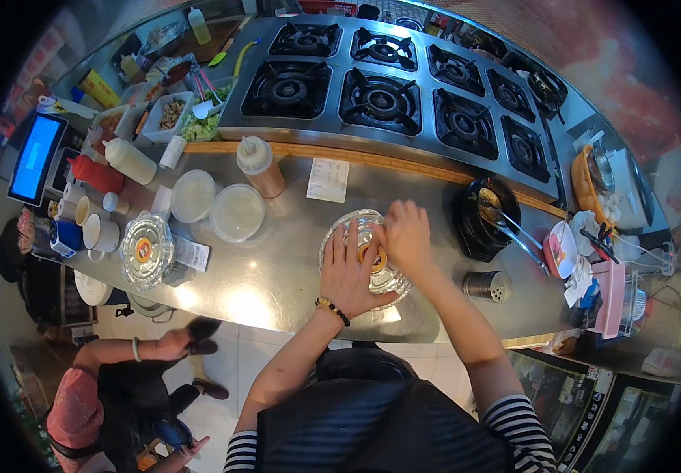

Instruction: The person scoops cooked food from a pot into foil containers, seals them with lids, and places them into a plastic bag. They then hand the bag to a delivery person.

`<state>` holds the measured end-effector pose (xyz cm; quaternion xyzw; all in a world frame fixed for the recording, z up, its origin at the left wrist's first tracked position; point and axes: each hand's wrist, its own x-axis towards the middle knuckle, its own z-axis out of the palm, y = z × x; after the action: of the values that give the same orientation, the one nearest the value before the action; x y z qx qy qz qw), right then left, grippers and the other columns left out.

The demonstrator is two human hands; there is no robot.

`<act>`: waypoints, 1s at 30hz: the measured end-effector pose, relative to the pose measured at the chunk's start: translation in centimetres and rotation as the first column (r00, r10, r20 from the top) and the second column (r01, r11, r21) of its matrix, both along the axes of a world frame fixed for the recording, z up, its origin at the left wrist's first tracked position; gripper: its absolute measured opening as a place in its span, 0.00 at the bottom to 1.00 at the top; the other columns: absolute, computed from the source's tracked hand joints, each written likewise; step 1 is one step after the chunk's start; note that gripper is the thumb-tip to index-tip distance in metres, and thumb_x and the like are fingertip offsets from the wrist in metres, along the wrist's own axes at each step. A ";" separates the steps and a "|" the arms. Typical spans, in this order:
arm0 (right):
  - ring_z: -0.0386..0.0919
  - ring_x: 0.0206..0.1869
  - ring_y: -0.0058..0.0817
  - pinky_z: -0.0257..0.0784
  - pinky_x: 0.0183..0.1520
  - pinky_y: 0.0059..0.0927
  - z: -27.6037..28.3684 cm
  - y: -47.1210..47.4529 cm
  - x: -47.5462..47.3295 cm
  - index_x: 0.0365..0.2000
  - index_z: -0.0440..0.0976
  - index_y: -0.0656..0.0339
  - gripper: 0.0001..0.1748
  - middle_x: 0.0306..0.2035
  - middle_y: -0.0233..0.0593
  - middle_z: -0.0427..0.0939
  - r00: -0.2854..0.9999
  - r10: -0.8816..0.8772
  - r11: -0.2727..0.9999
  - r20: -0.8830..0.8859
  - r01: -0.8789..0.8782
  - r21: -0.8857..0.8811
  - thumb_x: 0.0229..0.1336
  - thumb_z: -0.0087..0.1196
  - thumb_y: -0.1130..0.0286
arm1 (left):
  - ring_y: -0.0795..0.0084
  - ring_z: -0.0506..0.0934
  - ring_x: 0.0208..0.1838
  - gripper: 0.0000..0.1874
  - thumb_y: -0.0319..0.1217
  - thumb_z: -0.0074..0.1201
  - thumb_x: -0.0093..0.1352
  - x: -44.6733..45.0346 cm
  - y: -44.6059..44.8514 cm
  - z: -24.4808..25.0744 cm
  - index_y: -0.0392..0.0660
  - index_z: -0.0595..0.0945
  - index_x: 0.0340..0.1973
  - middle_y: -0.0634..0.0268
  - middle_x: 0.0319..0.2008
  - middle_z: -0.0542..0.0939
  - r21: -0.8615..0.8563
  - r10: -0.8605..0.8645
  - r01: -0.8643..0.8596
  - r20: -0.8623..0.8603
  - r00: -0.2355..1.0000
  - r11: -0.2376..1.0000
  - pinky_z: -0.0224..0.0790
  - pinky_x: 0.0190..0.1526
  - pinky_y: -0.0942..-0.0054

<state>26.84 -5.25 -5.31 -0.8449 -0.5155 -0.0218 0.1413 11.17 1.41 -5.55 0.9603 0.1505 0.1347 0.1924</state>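
A round foil container with a foil lid (389,282) sits on the steel counter in front of me, an orange sticker at its middle. My left hand (349,266) lies flat across the lid's left side, fingers spread. At the upper right of the lid, my right hand (406,236) has its fingers curled at the rim; what they pinch is hidden. Just beyond the container lies a printed paper receipt (328,180). Farther left stands another lidded foil container (139,251) with a similar sticker and a receipt (192,253) beside it.
A gas range (382,100) spans the far side. To the right are a black pot (464,236) with tongs (515,233) and a metal shaker (487,287). Round plastic tubs (237,213) and a squeeze bottle (260,168) stand left. A co-worker (115,396) is at lower left.
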 end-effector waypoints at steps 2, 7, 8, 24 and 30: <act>0.68 0.45 0.40 0.64 0.47 0.41 -0.2 -1.8 -1.0 0.33 0.77 0.66 0.16 0.39 0.46 0.73 0.986 0.080 0.987 0.144 -0.098 0.124 0.55 0.52 0.61 | 0.39 0.50 0.67 0.53 0.67 0.54 0.48 -0.1 0.0 0.0 0.49 0.64 0.64 0.41 0.66 0.52 -0.028 -0.002 0.002 0.010 1.000 1.000 0.39 0.65 0.42; 0.70 0.43 0.36 0.65 0.43 0.34 0.0 -4.6 -0.4 0.28 0.76 0.64 0.15 0.33 0.43 0.73 0.876 -0.283 0.954 -0.390 0.300 -0.018 0.53 0.52 0.61 | 0.42 0.47 0.70 0.55 0.69 0.53 0.46 -0.2 -0.3 0.3 0.53 0.63 0.65 0.47 0.69 0.50 0.066 0.054 -0.048 -0.101 0.993 0.997 0.36 0.60 0.30; 0.70 0.43 0.34 0.65 0.42 0.32 -0.1 -4.6 -0.5 0.26 0.76 0.63 0.14 0.32 0.42 0.73 0.818 -0.389 0.921 -0.424 0.352 -0.167 0.53 0.51 0.61 | 0.42 0.47 0.70 0.56 0.70 0.53 0.46 -0.1 -0.5 0.4 0.54 0.62 0.65 0.47 0.69 0.50 0.075 0.072 -0.064 -0.107 0.992 0.995 0.35 0.59 0.28; 0.70 0.41 0.45 0.67 0.42 0.40 -0.6 -8.5 -3.8 0.32 0.71 0.66 0.09 0.35 0.49 0.72 0.990 -0.137 0.980 0.022 0.132 0.146 0.46 0.54 0.76 | 0.61 0.64 0.62 0.38 0.21 0.42 0.65 -4.2 -1.9 -5.8 0.40 0.45 0.68 0.48 0.63 0.60 -0.856 0.517 0.075 0.376 0.769 0.512 0.55 0.62 0.66; 0.70 0.43 0.42 0.67 0.42 0.37 -0.2 -8.2 -2.4 0.31 0.71 0.66 0.10 0.37 0.48 0.74 0.610 -0.522 0.847 -0.596 0.454 -0.278 0.45 0.54 0.74 | 0.61 0.61 0.65 0.60 0.20 0.61 0.52 -5.3 -0.3 -5.2 0.43 0.32 0.68 0.49 0.64 0.56 -0.811 0.273 0.097 0.303 0.913 0.577 0.52 0.65 0.65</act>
<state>24.49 -13.44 -5.56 -0.9118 -0.1836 0.2613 0.2582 5.91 1.13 -10.79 0.7075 0.2015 0.2517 0.6289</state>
